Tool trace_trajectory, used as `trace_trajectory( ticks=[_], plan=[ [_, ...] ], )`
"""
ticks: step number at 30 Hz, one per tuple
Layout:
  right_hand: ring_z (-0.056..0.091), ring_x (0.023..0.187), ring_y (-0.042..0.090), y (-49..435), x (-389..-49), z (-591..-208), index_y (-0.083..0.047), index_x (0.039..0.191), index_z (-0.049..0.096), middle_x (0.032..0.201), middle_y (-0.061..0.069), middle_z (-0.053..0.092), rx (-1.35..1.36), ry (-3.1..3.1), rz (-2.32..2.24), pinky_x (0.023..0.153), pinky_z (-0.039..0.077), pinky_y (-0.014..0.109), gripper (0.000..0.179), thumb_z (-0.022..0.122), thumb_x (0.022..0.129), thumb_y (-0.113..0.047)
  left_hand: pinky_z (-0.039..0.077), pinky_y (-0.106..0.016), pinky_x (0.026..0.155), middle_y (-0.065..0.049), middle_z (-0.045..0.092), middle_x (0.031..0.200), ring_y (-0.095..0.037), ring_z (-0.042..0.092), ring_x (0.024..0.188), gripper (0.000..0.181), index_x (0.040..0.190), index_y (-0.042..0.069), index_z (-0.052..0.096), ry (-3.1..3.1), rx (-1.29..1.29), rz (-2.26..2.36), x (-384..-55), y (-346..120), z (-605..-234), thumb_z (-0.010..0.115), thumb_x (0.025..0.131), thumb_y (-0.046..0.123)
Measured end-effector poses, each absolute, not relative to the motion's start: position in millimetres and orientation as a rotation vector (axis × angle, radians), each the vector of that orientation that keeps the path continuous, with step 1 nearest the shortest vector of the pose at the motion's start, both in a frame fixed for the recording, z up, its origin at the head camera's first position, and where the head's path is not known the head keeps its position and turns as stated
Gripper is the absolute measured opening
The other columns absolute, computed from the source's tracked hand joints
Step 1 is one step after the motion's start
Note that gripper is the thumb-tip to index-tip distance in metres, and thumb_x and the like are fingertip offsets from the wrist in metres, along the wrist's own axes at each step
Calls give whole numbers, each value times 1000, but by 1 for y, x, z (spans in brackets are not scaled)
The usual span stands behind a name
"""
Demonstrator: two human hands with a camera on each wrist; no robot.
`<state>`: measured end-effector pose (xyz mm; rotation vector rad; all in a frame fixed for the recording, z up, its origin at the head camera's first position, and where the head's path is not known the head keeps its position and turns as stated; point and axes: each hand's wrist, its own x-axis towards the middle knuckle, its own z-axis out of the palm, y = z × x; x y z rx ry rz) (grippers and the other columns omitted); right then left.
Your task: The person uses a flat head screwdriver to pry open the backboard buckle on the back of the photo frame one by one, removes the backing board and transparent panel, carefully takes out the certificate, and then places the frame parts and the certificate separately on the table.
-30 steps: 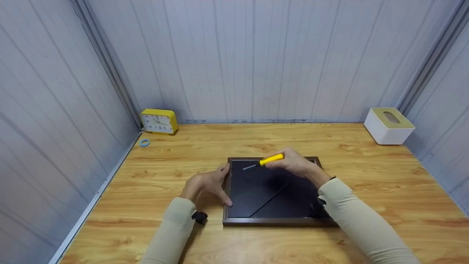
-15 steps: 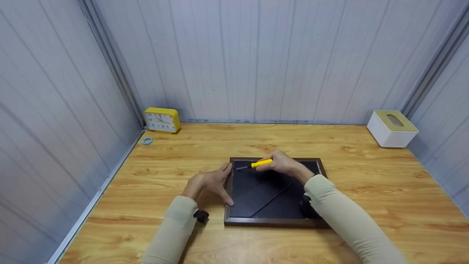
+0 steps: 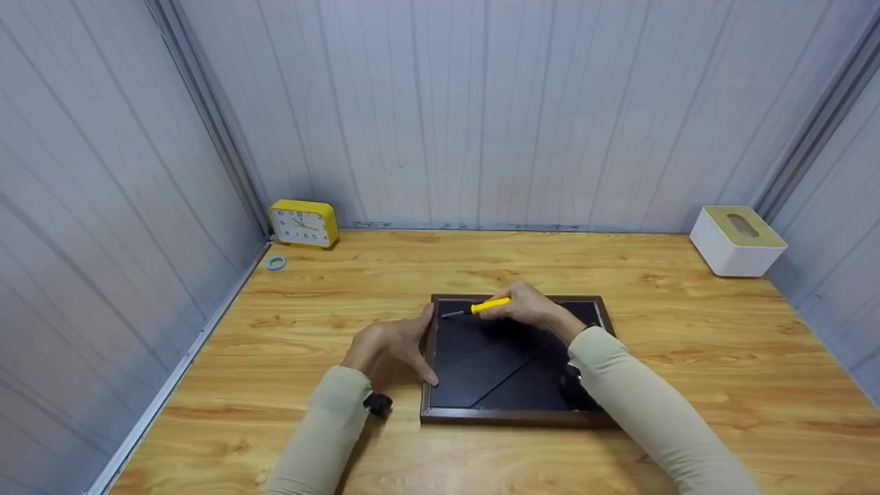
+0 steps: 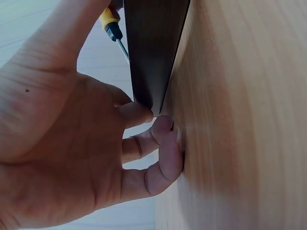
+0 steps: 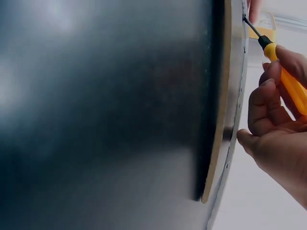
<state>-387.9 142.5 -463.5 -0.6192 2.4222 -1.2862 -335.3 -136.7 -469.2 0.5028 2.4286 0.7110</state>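
Observation:
A dark brown picture frame (image 3: 515,416) lies on the table with its black backing (image 3: 481,357) facing up and a thin diagonal edge running across it. My left hand (image 3: 393,344) grips the frame's left side, thumb over the rim; in the left wrist view the index fingertip meets the frame's corner and the other fingers curl at the tabletop. My right hand (image 3: 528,305) holds a screwdriver (image 3: 491,305) by its yellow handle. The shaft slants left, its tip at the inner edge of the rim near the far left corner. In the right wrist view, small metal points line that edge.
A yellow alarm clock (image 3: 303,224) stands at the back left with a small blue ring (image 3: 276,262) in front of it. At the back right is a white tissue box (image 3: 738,242) with a wooden-looking lid. Pale panel walls (image 3: 440,124) enclose the wooden table (image 3: 344,289).
My right hand has moved left with the screwdriver, bringing its tip from above the backing to the frame's left inner edge. The left hand stays on the frame. The head view has shifted slightly.

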Motion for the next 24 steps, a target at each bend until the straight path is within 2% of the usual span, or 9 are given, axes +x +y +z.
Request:
trace_trajectory(
  ticks=[5,13,18,24],
  plan=[
    [57,74,18,141,-392,-465,-5,105,79,87,5,73,-627,2405,-1272,68,47,27,23,80,86,-19,17,-45,120,-13,11,166,-23,13,151,155,161,18,-11,2433,460,698,-335,-136,-469,96,54,52],
    [58,73,16,139,-396,-465,-5,105,79,89,5,71,-657,2433,-1251,68,48,27,23,82,85,-17,15,-43,120,-14,7,166,-23,10,151,154,161,18,-12,2432,480,701,-335,-133,-466,96,56,48],
    [60,76,19,133,-396,-461,-5,104,80,90,5,72,-656,2460,-1289,68,48,25,24,82,85,-19,17,-42,120,-14,13,165,-23,14,150,154,161,19,-12,2441,469,671,-335,-134,-467,96,55,51],
    [60,72,19,121,-394,-454,-7,97,81,82,4,72,-612,2500,-1357,65,48,26,22,84,83,-23,21,-41,119,-15,15,165,-23,17,150,152,160,14,-13,2456,523,616,-336,-136,-469,93,59,55]
  ],
)
